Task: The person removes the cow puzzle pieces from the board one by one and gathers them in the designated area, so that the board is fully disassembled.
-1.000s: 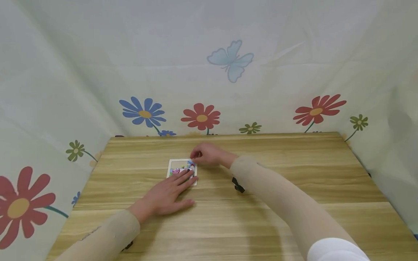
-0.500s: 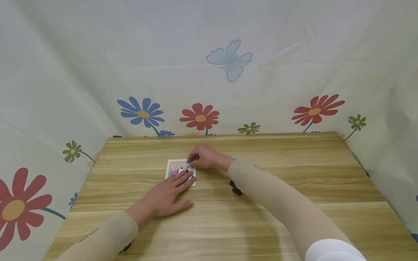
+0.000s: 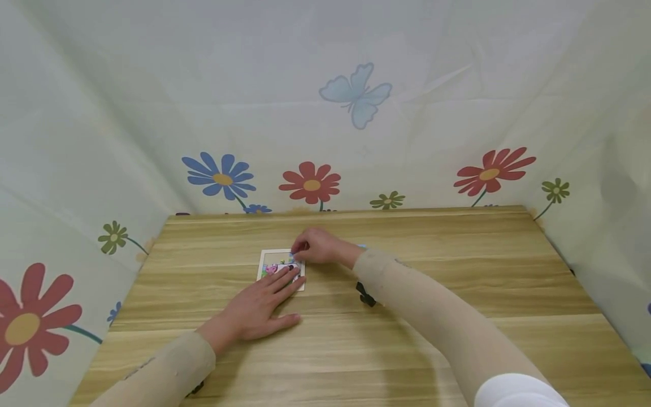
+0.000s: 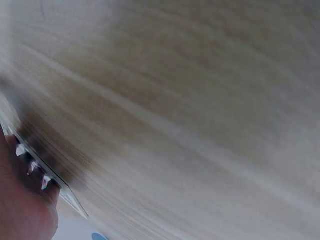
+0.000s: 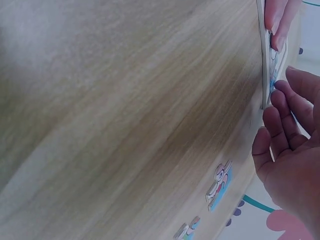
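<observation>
A small jigsaw puzzle in a white frame (image 3: 272, 251) lies on the wooden table, with a cartoon pink character on its pieces. My left hand (image 3: 254, 310) rests flat across its lower part, fingers straight, hiding much of the picture. At the frame's upper right corner, my right hand (image 3: 321, 246) has its thumb and index finger bent together over a blue puzzle piece (image 5: 273, 75), pinching at it. The right wrist view shows the other fingers curled beside the frame's edge. The left wrist view catches the left hand (image 4: 25, 210) with fingertips on the puzzle.
Two loose puzzle pieces, one nearer (image 5: 219, 186) and one farther (image 5: 187, 230), lie on the table by the right hand. A flowered white cloth (image 3: 432, 141) hangs behind the wooden table (image 3: 458, 237) and along its sides. A black strap (image 3: 365, 294) shows under the right forearm.
My right hand has shifted slightly left and down, onto the puzzle's upper right corner, covering more of the blue piece. The left hand has stayed on the puzzle.
</observation>
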A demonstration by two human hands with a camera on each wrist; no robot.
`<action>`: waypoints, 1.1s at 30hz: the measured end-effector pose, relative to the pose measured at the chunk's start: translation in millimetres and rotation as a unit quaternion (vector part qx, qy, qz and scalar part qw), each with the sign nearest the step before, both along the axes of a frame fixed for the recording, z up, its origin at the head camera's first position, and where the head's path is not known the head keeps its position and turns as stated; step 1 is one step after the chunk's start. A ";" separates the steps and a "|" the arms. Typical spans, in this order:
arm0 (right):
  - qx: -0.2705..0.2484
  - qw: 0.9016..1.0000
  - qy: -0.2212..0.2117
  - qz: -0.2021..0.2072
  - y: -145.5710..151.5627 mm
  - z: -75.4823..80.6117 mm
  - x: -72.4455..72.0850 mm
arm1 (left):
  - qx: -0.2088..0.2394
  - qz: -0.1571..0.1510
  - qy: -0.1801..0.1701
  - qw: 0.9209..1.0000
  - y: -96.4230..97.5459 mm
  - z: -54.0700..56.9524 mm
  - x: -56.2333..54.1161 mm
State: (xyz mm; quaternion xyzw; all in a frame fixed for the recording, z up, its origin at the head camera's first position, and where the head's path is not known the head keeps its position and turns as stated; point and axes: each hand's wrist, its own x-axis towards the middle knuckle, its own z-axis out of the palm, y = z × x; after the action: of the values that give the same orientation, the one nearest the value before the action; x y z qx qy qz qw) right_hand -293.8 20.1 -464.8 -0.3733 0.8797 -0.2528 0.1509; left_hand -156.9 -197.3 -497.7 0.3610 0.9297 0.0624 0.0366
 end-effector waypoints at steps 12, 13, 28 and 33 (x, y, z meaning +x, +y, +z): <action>-0.026 0.998 -0.050 -0.035 -3.4 -7.8 -4.3 | -0.004 0.008 -0.013 1.000 0.2 -0.4 0.3; -0.026 0.998 -0.052 -0.037 -3.6 -8.1 -4.6 | -0.004 0.009 -0.015 1.000 0.3 0.0 0.3; -0.070 0.996 -0.042 -0.035 0.6 -5.4 -0.2 | 0.001 0.006 -0.008 1.000 0.2 -0.2 1.3; -0.081 0.996 -0.030 -0.037 1.1 -5.9 0.9 | -0.002 0.009 -0.015 1.000 1.2 0.7 0.7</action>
State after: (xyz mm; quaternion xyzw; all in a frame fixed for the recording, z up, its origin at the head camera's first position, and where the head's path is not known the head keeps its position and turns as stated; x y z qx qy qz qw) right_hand -292.9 21.2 -470.8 -0.3436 0.8646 -0.3397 0.1376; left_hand -156.2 -196.1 -496.9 0.3520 0.9322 0.0665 0.0509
